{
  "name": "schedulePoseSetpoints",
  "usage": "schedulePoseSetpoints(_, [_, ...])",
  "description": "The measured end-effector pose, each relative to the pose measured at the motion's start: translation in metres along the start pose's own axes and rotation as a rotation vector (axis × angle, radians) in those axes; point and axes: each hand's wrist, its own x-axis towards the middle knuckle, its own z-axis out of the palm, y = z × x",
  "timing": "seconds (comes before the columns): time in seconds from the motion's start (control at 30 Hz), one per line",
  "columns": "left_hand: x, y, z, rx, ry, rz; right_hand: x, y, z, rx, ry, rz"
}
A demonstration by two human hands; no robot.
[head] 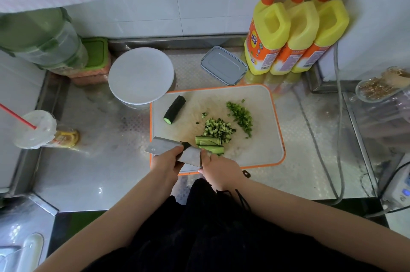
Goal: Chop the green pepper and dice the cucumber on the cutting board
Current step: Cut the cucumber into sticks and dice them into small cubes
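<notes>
Steel cleaver (177, 151) — left hand (165, 166) fingers (178, 149) curled round it.

Knife handle (177, 161) hidden by hands, bottle labels (257, 49) unreadable, sink (22, 251) cut off

A kitchen, plainly for cooking. Steel worktop (99, 174) with patterned sheet, backed by white wall tiles (199, 5). Orange-rimmed cutting board (261, 103) bearing diced cucumber (218, 128) and chopped pepper (240, 116), cleaver (175, 149) over it. Three yellow pump bottles (295, 27) against the wall, lidded food boxes (224, 65) nearby, a lidded drink cup (35, 128) with straw at the left.
</notes>
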Motion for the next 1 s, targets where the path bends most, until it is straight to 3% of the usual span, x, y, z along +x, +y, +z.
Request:
schedulePoseSetpoints(0.17, [-0.005,0.001,0.002,-0.013,0.119,0.064,-0.005,0.009,-0.003,-0.084,0.113,-0.005])
schedulePoseSetpoints(0.37, [-0.006,0.006,-0.001,-0.026,0.170,0.091,-0.009,0.042,0.016,-0.168,0.369,-0.051])
schedulePoseSetpoints(0.67, [0.001,0.017,-0.006,-0.096,0.173,0.187,-0.021,0.090,0.021,-0.107,0.459,0.004])
schedulePoseSetpoints(0.77, [0.001,0.014,-0.007,0.227,0.103,0.334,-0.024,0.097,0.019,0.011,0.518,0.122])
schedulePoseSetpoints(0.9, [-0.013,0.001,0.005,0.819,-0.241,0.543,-0.019,0.096,0.016,0.209,0.607,0.282])
schedulePoseSetpoints(1.0, [-0.014,-0.009,0.020,1.051,-0.412,0.610,-0.015,0.093,0.016,0.287,0.627,0.322])
